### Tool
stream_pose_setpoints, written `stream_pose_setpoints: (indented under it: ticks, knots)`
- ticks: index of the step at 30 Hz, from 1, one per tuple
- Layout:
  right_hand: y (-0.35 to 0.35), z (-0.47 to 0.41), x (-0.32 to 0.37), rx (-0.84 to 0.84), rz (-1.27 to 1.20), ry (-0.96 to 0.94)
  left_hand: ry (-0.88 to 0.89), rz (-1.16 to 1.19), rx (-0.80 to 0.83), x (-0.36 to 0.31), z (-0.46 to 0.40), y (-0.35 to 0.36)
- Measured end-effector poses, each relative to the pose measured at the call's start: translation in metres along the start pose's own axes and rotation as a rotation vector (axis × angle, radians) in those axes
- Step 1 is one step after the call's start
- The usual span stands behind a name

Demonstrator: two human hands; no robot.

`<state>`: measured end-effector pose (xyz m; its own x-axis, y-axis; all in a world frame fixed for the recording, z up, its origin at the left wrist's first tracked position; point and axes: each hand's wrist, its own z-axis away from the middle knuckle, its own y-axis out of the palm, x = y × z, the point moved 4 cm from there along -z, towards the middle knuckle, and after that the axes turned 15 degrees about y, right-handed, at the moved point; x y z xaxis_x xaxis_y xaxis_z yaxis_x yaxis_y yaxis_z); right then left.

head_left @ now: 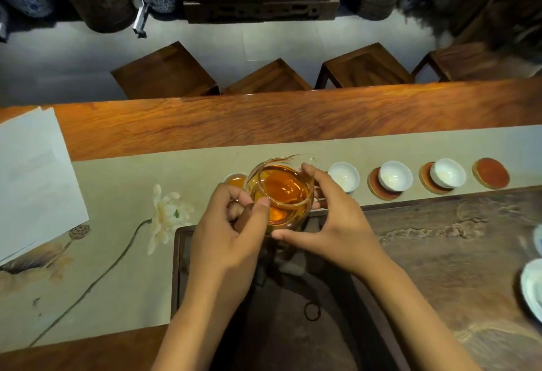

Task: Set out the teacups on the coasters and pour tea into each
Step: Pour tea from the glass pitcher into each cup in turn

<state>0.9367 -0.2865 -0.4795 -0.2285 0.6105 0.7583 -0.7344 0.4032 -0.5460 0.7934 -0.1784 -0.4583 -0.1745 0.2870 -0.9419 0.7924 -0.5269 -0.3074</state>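
From the head view, a glass pitcher full of orange tea is held up over the far edge of a dark tray. The left hand pinches the pitcher's left side, with the thumb on the rim and the fingers curled. The right hand wraps around the right side, with fingers curved on the far wall and the thumb under the bottom.

A row of cups sits on a pale cloth on the wooden desk. The first cup, just left of the pitcher, has orange tea in it. Right of the pitcher is a white cup, and I cannot tell if a coaster is under it. Next comes a white cup on a red coaster. Then another white cup sits on a red coaster. The last red coaster has no cup on it. These three white cups look empty.

The cloth has a painted flower. White paper lies on the left of the desk. Wooden stools stand behind the desk.
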Motion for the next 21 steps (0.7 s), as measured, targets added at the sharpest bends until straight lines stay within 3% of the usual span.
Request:
stream_pose_setpoints:
  ticks: [9, 16, 21]
  knots:
    - [-0.031, 0.013, -0.029, -0.010, -0.042, 0.011, 0.004, 0.015, 0.053, -0.018, 0.011, 0.039]
    - [-0.064, 0.008, -0.062, 0.112, -0.084, 0.042, -0.045, 0.039, -0.052, -0.024, 0.020, 0.062]
    - [-0.104, -0.016, -0.100, -0.086, -0.125, 0.079, -0.066, -0.049, -0.245, -0.034, 0.035, 0.063]
